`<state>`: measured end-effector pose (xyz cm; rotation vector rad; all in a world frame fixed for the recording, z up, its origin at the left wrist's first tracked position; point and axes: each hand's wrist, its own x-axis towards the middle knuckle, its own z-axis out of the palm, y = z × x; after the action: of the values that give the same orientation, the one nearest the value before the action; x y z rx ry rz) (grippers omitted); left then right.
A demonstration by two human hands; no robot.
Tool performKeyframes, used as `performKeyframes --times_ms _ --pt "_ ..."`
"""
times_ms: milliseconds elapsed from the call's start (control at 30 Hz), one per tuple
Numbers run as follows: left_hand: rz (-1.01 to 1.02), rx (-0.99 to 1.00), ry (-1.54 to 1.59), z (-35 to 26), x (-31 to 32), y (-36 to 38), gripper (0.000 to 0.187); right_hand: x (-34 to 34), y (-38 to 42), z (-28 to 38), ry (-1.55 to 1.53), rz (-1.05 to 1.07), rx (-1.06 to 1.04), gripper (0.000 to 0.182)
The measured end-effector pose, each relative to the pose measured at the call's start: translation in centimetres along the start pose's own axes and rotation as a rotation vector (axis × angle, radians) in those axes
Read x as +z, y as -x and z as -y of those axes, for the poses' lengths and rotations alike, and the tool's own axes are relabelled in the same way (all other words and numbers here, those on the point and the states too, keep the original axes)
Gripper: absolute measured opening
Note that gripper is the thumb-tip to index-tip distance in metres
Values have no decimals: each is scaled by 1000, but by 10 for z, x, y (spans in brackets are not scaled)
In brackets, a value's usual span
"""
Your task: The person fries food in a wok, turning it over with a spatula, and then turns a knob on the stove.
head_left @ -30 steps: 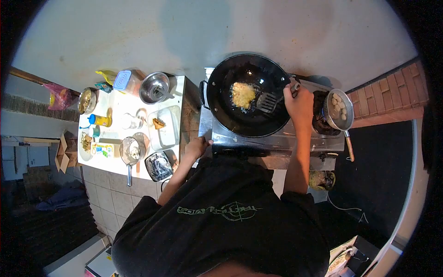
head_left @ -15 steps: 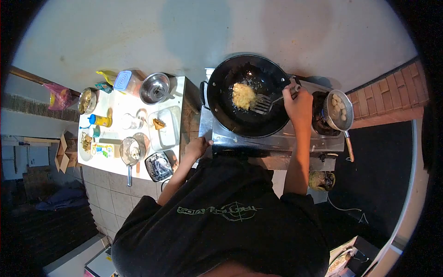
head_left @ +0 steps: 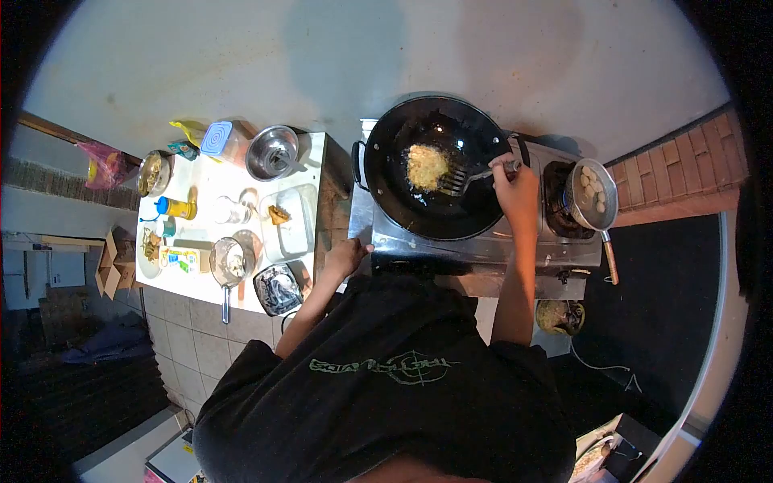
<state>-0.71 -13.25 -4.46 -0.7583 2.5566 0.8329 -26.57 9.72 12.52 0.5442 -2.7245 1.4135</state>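
Observation:
In the head view, my right hand (head_left: 515, 185) is closed around the handle of a slotted metal turner (head_left: 456, 180). The turner's slotted blade dips into the black wok (head_left: 419, 221), right at the edge of a golden, lumpy fritter (head_left: 427, 167). Shiny oil with small bubbles surrounds the fritter. My left hand (head_left: 346, 258) is curled at the front left corner of the metal stove (head_left: 361, 221), thumb on its edge.
Right of the wok, a saucepan (head_left: 593, 217) with whitish round pieces in liquid sits on a burner. On the left table stand a steel bowl (head_left: 259, 165), a plastic tray (head_left: 299, 241) with a browned piece, a small pan (head_left: 219, 266), a black dish (head_left: 278, 291) and a yellow bottle (head_left: 183, 209).
My right hand has shifted slightly down, and the turner's blade has drawn a little up and left against the fritter. My left hand stays at the stove corner.

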Motion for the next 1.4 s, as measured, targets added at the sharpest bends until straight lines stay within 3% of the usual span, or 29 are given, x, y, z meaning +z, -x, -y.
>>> performKeyframes --times_ms 233,467,833,1033,1233,1400 --pt "22 -18 -23 3 2 -5 61 3 -8 -15 -216 52 141 17" --pt "26 -18 -11 3 4 -5 62 -19 -15 1 -258 41 138 18" --pt "27 -43 -42 -14 -20 23 60 -13 -17 35 -237 46 -57 15" --pt "131 156 50 -38 -70 66 50 -11 -17 39 -114 67 -78 15" --pt "196 172 58 -70 -87 79 47 -3 -16 41 -232 52 -165 14" --pt "258 236 36 -99 -107 97 45 -3 -13 55 -152 119 -175 12"
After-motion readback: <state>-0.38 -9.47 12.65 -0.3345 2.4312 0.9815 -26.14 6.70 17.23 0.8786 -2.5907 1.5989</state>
